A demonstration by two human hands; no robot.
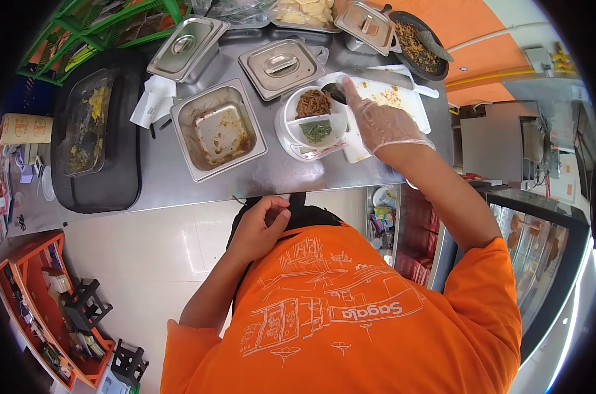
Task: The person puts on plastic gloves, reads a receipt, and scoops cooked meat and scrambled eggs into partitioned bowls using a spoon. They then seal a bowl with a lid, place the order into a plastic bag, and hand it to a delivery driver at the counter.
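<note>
My right hand [384,125], in a clear plastic glove, reaches over the cutting board with its index finger stretched forward. A black utensil [335,92] shows at its fingertips, partly hidden by the hand. Just left of it a white two-part container [342,123] holds shredded brown meat [314,104] and dark green leaves [317,132]. The container rests on a white scale [297,152]. A knife [383,77] with a white handle lies across the white cutting board [416,113], beyond the hand. My bare left hand [262,228] is loosely curled in front of my waist, holding nothing.
A soiled steel pan [221,172] stands left of the scale, with a lidded pan [276,72] behind it. A stone mortar [417,56] with its pestle is at the back right. A black tray [124,167] with a clear box sits at the left end. White papers [155,98] lie nearby.
</note>
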